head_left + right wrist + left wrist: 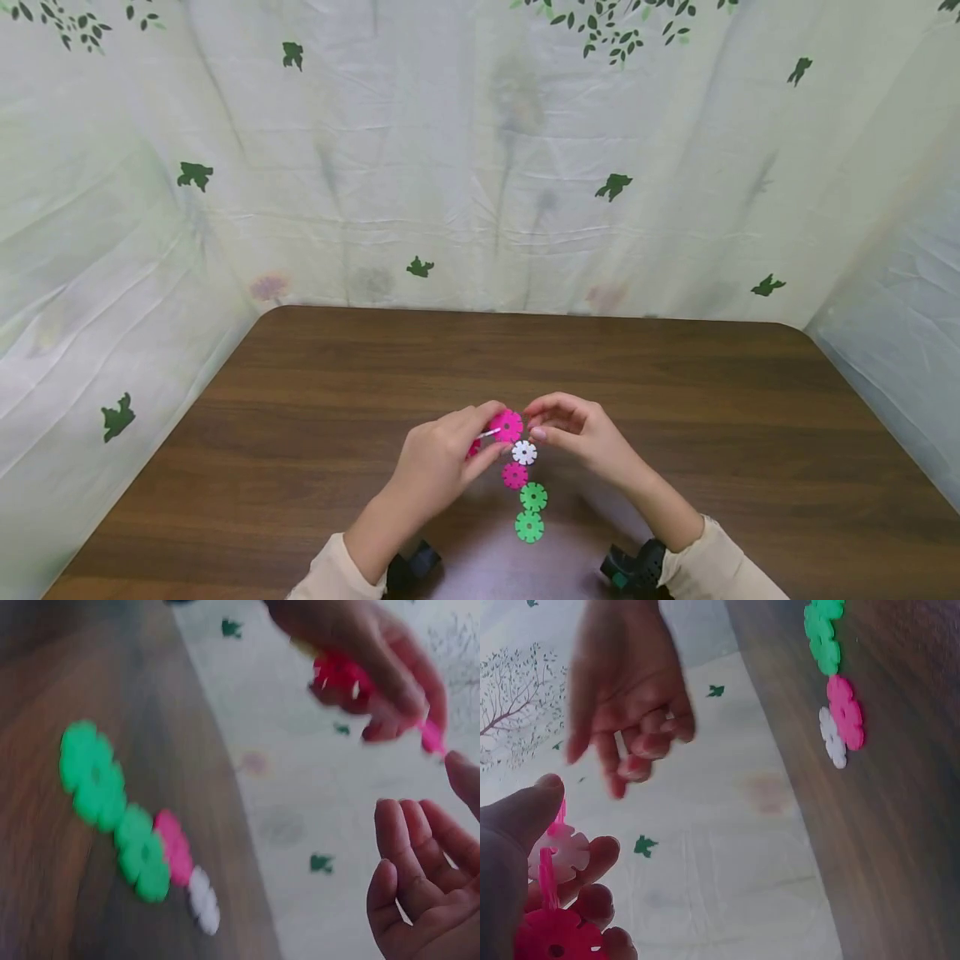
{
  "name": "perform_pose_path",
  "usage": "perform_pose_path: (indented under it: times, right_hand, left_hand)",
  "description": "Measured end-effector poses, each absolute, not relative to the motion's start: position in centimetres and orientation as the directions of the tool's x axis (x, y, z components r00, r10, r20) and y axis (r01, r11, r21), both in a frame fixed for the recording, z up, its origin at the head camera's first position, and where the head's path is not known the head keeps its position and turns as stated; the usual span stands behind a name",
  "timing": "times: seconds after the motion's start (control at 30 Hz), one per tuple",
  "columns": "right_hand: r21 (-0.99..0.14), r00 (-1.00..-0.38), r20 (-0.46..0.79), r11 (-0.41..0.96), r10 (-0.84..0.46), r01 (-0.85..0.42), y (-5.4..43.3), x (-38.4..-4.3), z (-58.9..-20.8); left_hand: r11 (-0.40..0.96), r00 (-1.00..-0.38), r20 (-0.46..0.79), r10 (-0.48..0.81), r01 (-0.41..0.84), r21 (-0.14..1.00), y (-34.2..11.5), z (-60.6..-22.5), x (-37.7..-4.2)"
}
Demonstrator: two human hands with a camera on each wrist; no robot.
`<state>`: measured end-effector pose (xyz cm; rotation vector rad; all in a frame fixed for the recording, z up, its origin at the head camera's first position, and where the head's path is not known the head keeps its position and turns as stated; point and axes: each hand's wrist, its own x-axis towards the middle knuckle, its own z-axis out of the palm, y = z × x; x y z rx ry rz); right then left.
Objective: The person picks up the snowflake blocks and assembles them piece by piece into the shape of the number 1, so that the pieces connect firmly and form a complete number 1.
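My left hand [442, 454] pinches a string of notched flower-shaped plastic discs slotted together. In the left wrist view a white disc [571, 851] and a pink disc [559, 937] show between its thumb and fingers. A pink disc [507, 426] stands out past the fingertips, facing the head camera. Close by on the right, my right hand [577, 433] has loosely bent fingers and holds nothing; its thumb tip comes near that disc in the right wrist view, and contact is unclear. The palm hides part of the string; a yellowish bit [304, 647] shows behind it.
On the brown wooden table [337, 367], loose discs lie in a row below the hands: white [524, 452], pink [515, 476], green [534, 497] and another green [529, 527]. A white leaf-print curtain [450, 167] hangs behind the table. Black wrist devices [636, 568] sit under the forearms.
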<state>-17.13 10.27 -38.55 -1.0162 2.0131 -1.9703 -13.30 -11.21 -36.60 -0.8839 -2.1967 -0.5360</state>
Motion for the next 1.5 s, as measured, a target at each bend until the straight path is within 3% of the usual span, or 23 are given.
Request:
perform_pose_path:
  times: [0.27, 0.47, 0.63, 0.7, 1.1, 1.3, 1.5]
  right_hand:
    - [-0.904, -0.784, 0.246, 0.158, -0.57, -0.398, 11.0, -18.6, -40.5]
    - [-0.731, -0.742, 0.211, 0.401, -0.637, -0.552, 11.2, -19.0, -42.7]
    - [-0.616, -0.732, 0.168, 0.51, -0.66, -0.601, 11.1, -19.1, -43.7]
    - [-0.613, -0.735, 0.176, 0.511, -0.655, -0.603, 11.1, -19.2, -43.7]
    - [-0.868, -0.795, 0.196, 0.277, -0.574, -0.413, 11.2, -19.3, -42.2]
    - [-0.878, -0.812, 0.25, 0.23, -0.528, -0.42, 11.1, -18.3, -39.5]
    - [-0.853, -0.789, 0.347, 0.18, -0.507, -0.49, 10.9, -16.9, -37.4]
  left_hand:
    - [0.72, -0.526, 0.768, 0.366, 0.683, 0.124, -12.5, -36.2, -14.0]
    - [0.735, -0.552, 0.749, 0.365, 0.665, 0.132, -12.8, -36.1, -14.0]
    - [0.722, -0.558, 0.743, 0.37, 0.676, 0.148, -12.8, -36.1, -14.1]
    - [0.717, -0.563, 0.739, 0.369, 0.679, 0.16, -12.7, -36.1, -14.0]
    - [0.701, -0.559, 0.733, 0.388, 0.695, 0.159, -12.4, -36.5, -13.9]
    - [0.687, -0.56, 0.717, 0.415, 0.709, 0.156, -12.2, -36.4, -13.7]
    - [0.658, -0.558, 0.687, 0.466, 0.737, 0.152, -11.8, -36.5, -13.4]
